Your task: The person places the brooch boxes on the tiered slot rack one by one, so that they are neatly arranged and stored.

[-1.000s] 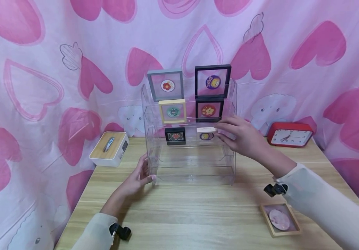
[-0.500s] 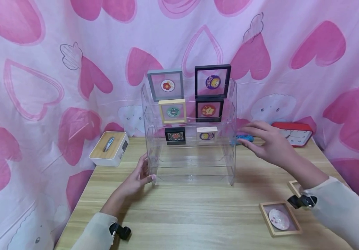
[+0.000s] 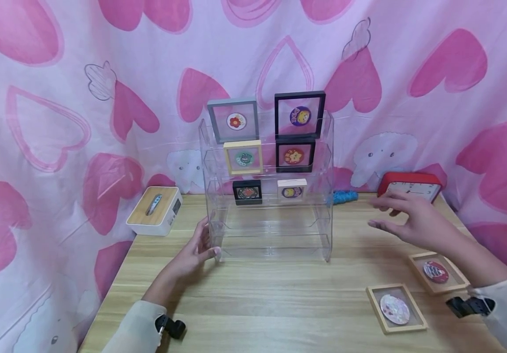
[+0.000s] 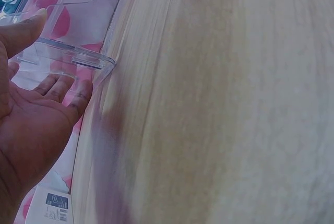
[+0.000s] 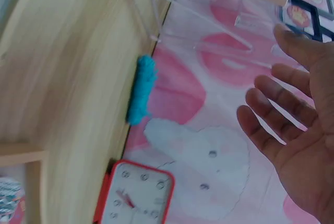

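A clear acrylic display rack (image 3: 271,240) with stepped tiers stands mid-table. My left hand (image 3: 193,252) holds its lower left side, thumb at the front edge and fingers along the side panel. The tiers carry small framed badges in pairs: a grey frame (image 3: 234,120) and a large black frame (image 3: 300,115) on top, a cream frame (image 3: 243,158) and a black frame (image 3: 295,155) below, then a small black frame (image 3: 247,192) and a small white frame (image 3: 292,190). Off to the rack's right, my right hand (image 3: 418,223) is in the air, holding nothing, fingers loose and spread.
Two wooden-framed badges, one pinkish (image 3: 396,310) and one red (image 3: 439,273), lie at the right front. A red clock (image 3: 410,184) and a blue bundle (image 3: 345,197) sit near the curtain. At left is a white box (image 3: 154,211) with a nail clipper (image 3: 153,204) on it.
My right hand has let go of the small white frame and moved right and toward me, revealing the blue bundle and the red badge frame. The left hand stays at the rack.
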Demonstrator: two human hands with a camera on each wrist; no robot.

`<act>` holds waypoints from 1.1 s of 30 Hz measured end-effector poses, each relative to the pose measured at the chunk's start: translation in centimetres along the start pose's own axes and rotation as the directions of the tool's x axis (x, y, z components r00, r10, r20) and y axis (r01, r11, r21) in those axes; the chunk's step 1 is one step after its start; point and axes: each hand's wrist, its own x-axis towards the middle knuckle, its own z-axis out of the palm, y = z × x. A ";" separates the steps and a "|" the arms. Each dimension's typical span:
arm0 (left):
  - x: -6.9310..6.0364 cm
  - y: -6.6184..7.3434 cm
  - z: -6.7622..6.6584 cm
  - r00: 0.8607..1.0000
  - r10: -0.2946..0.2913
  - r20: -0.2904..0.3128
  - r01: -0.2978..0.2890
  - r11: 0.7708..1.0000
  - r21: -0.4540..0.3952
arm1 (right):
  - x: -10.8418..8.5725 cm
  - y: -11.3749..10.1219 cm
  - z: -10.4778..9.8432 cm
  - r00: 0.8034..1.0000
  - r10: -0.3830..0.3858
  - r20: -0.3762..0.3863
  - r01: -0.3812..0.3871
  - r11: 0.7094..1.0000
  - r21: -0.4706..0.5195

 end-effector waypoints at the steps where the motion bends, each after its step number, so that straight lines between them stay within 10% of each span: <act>1: 0.0 0.0 0.0 1.000 -0.002 0.000 0.002 1.000 0.001 | -0.4 0.3 0.0 1.000 0.005 0.017 -0.005 1.000 -0.003; 12: 0.1 0.0 0.1 0.999 0.048 0.006 -0.048 0.999 0.010 | -4.6 2.8 1.9 0.985 -0.011 0.170 -0.019 0.984 0.175; 22: 0.0 0.1 0.1 1.000 0.016 0.010 -0.016 1.000 0.006 | -7.0 4.3 2.7 0.840 -0.028 0.542 -0.185 0.924 0.335; 33: 0.0 0.1 0.1 0.999 0.051 0.014 -0.051 0.999 0.019 | -8.3 4.2 4.3 0.782 -0.059 0.620 -0.239 0.891 0.386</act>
